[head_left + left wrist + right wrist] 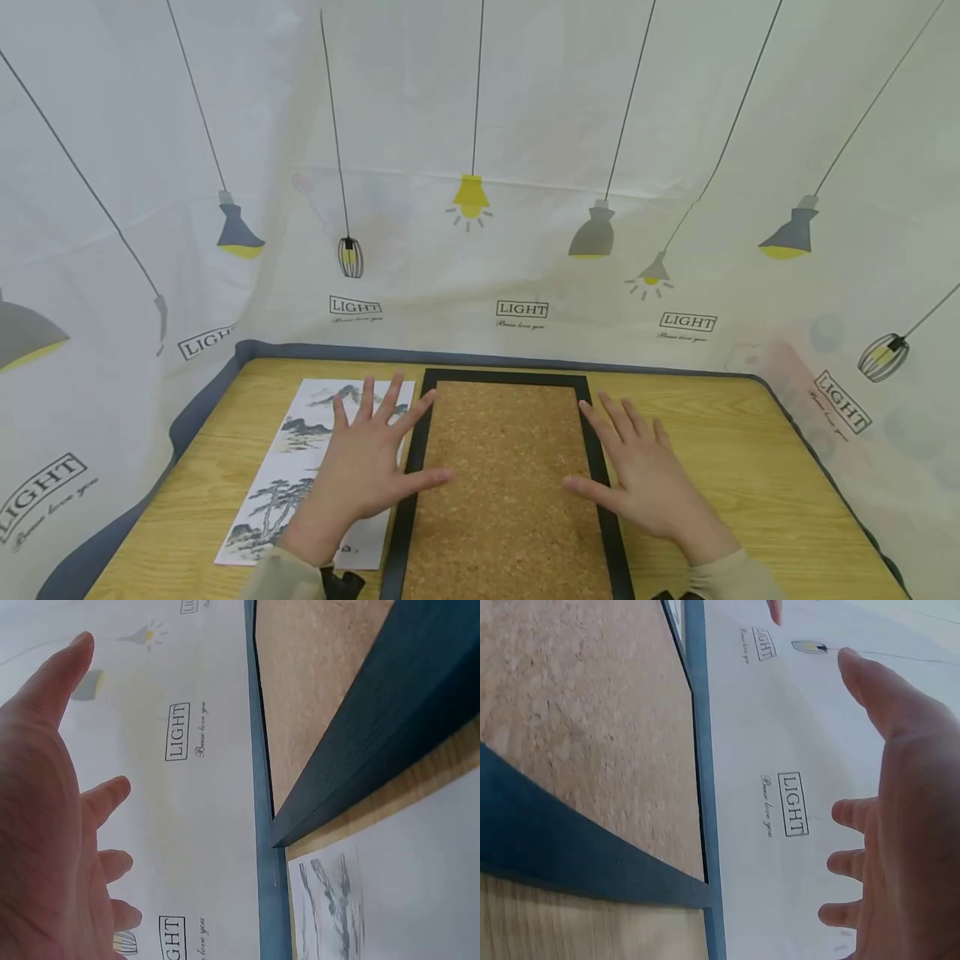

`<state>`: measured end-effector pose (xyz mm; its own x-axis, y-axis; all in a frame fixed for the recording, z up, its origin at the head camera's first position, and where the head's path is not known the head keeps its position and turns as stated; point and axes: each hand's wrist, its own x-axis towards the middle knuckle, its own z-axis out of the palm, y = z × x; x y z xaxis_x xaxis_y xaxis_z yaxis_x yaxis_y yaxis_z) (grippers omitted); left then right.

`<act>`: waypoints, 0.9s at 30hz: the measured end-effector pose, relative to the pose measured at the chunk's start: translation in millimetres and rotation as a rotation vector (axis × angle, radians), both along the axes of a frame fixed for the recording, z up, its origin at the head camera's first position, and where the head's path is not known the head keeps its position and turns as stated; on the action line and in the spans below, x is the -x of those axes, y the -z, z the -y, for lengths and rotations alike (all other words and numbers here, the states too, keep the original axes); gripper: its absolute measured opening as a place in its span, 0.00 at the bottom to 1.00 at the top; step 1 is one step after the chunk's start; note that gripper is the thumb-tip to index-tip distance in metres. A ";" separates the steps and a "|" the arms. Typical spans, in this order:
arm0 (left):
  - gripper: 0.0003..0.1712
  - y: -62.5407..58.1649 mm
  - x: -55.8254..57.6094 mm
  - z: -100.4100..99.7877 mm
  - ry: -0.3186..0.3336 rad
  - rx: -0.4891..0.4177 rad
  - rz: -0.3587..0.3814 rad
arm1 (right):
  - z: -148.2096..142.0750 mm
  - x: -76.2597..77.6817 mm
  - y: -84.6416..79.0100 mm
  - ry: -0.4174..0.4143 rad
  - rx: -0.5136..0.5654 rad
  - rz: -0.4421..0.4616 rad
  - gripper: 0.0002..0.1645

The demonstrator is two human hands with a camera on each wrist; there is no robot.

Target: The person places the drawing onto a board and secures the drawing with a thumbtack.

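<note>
A corkboard (517,483) in a black frame (510,378) lies flat on the wooden table. My left hand (367,467), fingers spread and holding nothing, hovers over the board's left edge and the paper beside it. That white paper (262,467) carries an ink-style landscape of mountains and pine trees; the hand covers part of it in the head view. Over the board's right edge my right hand (645,475) is likewise spread, with nothing in it. Both wrist views show the palms and fingers (847,862) raised above the board.
The pale wood table (750,467) extends on both sides of the board. A white cloth (420,275) printed with hanging lamps and the word LIGHT rises behind and at both sides. Its dark blue border (300,350) runs along the table's far edge.
</note>
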<state>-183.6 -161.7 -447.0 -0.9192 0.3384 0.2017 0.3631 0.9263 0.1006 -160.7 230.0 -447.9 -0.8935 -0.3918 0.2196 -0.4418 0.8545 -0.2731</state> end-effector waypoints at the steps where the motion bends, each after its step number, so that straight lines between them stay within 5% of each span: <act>1: 0.62 -0.5 0.1 1.9 -0.005 -0.013 0.003 | -1.5 -0.2 -0.8 0.004 0.005 0.003 0.58; 27: 0.58 -3.4 4.0 68.9 -0.156 -0.267 0.127 | -54.1 3.7 3.2 0.059 0.197 0.074 0.44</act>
<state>-187.6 -230.6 -443.6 -0.9792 0.1423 0.1445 0.1879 0.9047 0.3825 -164.4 284.1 -451.0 -0.9299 -0.2947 0.2200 -0.3656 0.8053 -0.4667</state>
